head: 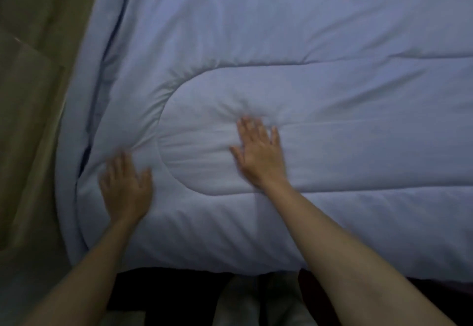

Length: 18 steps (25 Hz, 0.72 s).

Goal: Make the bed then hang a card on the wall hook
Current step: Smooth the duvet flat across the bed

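Note:
A pale blue quilted duvet (320, 44) covers the bed and fills most of the view, with a curved stitch line across its middle. My left hand (125, 187) lies flat on it near the left corner, fingers spread, blurred by motion. Further right, my right hand (259, 151) presses palm down inside the stitched oval, fingers apart, with small creases in the fabric just beyond the fingertips. Neither hand holds anything. No card or wall hook is in view.
The duvet's left edge (76, 146) hangs over the side of the bed next to an olive-brown floor or wall (30, 95). The near edge of the bed (204, 267) ends above a dark gap, where my pale trouser legs (256, 305) show.

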Tool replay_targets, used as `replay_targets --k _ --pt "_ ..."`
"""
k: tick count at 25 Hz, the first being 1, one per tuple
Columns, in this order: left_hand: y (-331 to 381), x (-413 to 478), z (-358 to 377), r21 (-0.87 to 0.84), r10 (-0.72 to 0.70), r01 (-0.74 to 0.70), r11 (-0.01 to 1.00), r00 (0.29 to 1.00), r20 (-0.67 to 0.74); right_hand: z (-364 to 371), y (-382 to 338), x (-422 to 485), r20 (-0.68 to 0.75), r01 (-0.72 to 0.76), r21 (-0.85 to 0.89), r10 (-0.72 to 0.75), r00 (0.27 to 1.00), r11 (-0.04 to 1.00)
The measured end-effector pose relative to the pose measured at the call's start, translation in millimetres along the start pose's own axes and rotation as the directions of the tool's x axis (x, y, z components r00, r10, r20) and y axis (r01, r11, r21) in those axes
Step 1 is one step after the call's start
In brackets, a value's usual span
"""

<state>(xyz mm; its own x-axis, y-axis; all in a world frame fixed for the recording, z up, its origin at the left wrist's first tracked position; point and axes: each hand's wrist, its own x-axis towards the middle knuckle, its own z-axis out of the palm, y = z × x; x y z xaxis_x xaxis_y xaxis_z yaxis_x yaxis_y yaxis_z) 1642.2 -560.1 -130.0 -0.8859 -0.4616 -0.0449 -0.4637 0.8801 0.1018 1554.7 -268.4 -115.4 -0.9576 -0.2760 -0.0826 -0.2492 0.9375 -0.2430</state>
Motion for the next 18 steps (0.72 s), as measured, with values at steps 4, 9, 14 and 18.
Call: replay_targets --k 4,9,14,18 --pt "-28.8 5.2 -3.9 -0.178 -0.249 0.25 0.952 0.968 0.027 -17.0 102.7 -37.6 -0.06 -0.313 -0.01 0.312 0.948 0.95" --pt "-45.5 25.0 -16.4 -0.308 -0.41 0.511 0.803 0.847 0.338 -39.6 239.5 -156.1 -0.072 -0.633 -0.053 0.629 0.774 0.772" --pt "-11.2 33.4 -23.4 -0.186 -0.463 0.48 0.857 0.877 0.128 -67.5 221.4 -125.9 -0.104 -0.853 0.194 0.875 0.473 0.485" --pt "50.1 3.5 -9.2 -0.056 0.257 -0.256 0.965 0.966 0.003 -50.2 98.4 1.0 -0.085 -0.471 0.161 0.488 0.869 0.867"
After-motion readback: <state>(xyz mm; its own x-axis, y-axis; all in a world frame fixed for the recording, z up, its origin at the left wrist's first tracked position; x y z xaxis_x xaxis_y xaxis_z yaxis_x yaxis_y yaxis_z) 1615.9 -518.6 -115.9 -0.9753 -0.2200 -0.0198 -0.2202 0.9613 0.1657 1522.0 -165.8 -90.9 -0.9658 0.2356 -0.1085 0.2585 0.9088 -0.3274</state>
